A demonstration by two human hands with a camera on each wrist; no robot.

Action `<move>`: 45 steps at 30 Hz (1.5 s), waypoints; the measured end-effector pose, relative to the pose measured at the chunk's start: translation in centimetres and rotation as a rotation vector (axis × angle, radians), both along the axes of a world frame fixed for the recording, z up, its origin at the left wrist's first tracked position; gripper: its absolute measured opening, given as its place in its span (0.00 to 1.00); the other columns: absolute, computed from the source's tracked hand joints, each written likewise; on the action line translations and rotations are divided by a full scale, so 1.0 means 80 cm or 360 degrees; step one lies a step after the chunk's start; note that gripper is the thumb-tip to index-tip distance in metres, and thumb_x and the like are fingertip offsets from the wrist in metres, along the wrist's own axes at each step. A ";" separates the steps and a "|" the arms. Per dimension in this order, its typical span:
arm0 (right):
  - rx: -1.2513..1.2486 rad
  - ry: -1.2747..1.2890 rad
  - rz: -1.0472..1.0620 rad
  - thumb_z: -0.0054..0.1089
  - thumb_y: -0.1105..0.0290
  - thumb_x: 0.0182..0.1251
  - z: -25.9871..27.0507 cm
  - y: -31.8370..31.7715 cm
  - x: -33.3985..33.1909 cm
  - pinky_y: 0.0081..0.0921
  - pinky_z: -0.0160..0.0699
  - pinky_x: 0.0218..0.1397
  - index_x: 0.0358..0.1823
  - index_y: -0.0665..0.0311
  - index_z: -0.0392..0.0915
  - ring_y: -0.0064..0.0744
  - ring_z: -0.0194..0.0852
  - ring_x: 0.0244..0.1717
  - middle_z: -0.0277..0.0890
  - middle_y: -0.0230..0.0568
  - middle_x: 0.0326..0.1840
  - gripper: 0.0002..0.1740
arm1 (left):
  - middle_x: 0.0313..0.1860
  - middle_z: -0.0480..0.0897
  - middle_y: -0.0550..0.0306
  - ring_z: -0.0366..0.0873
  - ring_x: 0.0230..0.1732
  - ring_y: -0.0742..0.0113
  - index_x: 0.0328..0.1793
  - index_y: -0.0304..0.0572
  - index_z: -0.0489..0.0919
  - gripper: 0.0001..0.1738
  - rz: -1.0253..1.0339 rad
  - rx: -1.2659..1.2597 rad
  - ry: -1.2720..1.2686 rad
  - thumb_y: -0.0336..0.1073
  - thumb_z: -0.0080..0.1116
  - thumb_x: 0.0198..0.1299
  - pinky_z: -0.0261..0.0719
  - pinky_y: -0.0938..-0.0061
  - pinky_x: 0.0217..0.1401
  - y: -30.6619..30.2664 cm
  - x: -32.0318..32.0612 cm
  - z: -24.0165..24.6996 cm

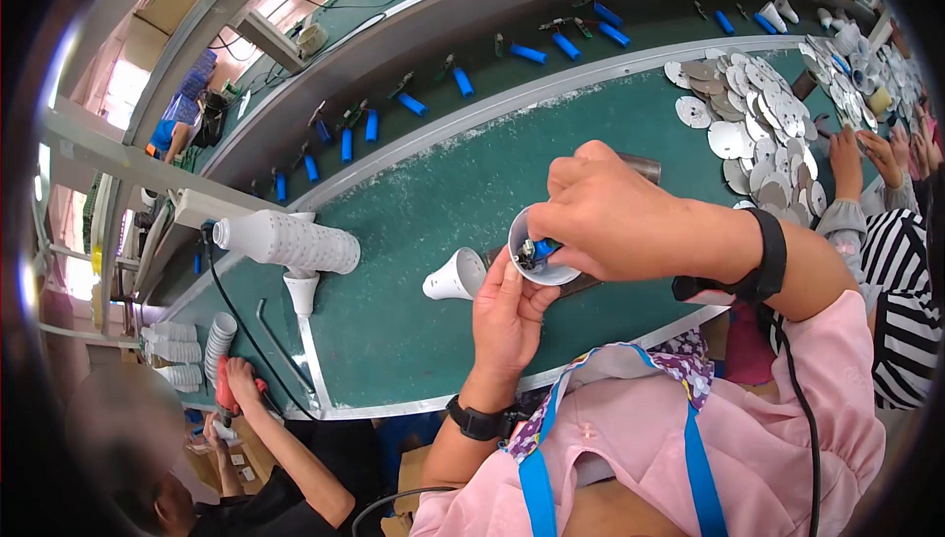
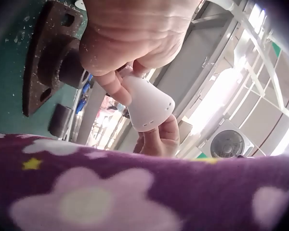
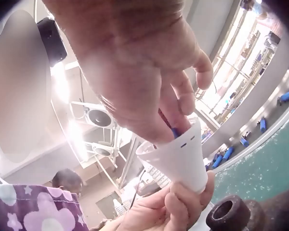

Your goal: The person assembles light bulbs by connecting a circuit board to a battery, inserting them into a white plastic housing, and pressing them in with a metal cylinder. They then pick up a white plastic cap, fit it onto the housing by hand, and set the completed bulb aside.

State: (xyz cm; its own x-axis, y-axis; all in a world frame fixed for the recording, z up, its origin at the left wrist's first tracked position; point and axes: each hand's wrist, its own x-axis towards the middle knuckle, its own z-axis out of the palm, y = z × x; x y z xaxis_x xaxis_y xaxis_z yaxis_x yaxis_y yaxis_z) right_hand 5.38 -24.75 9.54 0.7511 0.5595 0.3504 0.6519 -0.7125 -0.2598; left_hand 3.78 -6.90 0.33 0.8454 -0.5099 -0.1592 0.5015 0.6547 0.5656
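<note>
Over the green table, my left hand (image 1: 507,325) grips a white cone-shaped lamp housing (image 2: 147,106) near its narrow end, its wide mouth tilted up toward me. My right hand (image 1: 625,222) reaches into that mouth, thumb and fingers pinching a blue cylindrical part with a small circuit board (image 1: 535,252). The fingertips and part of the blue piece are hidden inside the housing in the right wrist view. A second white housing (image 1: 455,278) lies on its side just left of my left hand. Below the hands is a dark metal fixture with a round hollow post (image 3: 229,214).
Blue cylinders (image 1: 413,104) with boards lie in a row along the back channel. Silver discs (image 1: 768,133) are heaped at right, near another person's hands (image 1: 866,158). Stacked white housings (image 1: 295,245) stand at left, where another person holds a red power tool (image 1: 228,394).
</note>
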 end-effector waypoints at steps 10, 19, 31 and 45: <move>-0.0274 -0.0125 0.0061 0.62 0.68 0.40 -0.006 0.005 -0.011 0.32 0.57 0.34 0.25 0.57 0.74 0.32 0.70 0.31 0.72 0.30 0.18 0.08 | 0.30 0.77 0.62 0.71 0.20 0.81 0.51 0.36 0.70 0.18 0.0087 0.1205 -0.0653 0.23 0.54 0.52 0.69 0.86 0.19 -0.010 -0.003 -0.016; -0.0275 -0.0067 -0.0007 0.61 0.69 0.39 -0.010 0.005 -0.011 0.31 0.55 0.35 0.22 0.57 0.70 0.31 0.66 0.30 0.71 0.31 0.18 0.08 | 0.26 0.78 0.63 0.73 0.21 0.81 0.45 0.35 0.74 0.14 0.0249 0.1302 -0.0744 0.24 0.57 0.50 0.69 0.86 0.20 -0.012 -0.002 -0.023; -0.0071 0.0440 -0.0129 0.61 0.68 0.46 -0.018 -0.009 -0.010 0.36 0.70 0.34 0.31 0.58 0.78 0.42 0.73 0.32 0.77 0.38 0.27 0.08 | 0.45 0.77 0.51 0.76 0.28 0.73 0.54 0.40 0.75 0.27 0.0414 0.1719 -0.1338 0.23 0.64 0.42 0.76 0.82 0.26 -0.015 0.002 -0.008; 0.0088 0.0699 -0.0058 0.56 0.72 0.49 -0.016 -0.017 0.001 0.33 0.69 0.32 0.34 0.62 0.76 0.43 0.72 0.29 0.74 0.42 0.25 0.09 | 0.40 0.76 0.55 0.76 0.29 0.67 0.52 0.43 0.76 0.25 0.0392 0.1880 -0.1555 0.30 0.65 0.43 0.75 0.77 0.29 -0.012 0.010 0.000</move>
State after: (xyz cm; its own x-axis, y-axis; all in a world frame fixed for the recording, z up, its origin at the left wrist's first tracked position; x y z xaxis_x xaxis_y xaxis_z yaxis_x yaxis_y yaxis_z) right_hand 5.44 -26.11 8.30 0.8544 0.5191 0.0224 0.4459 -0.7104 -0.5446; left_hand 4.56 -7.82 0.33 0.8977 -0.3342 0.2873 -0.4064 -0.3754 0.8330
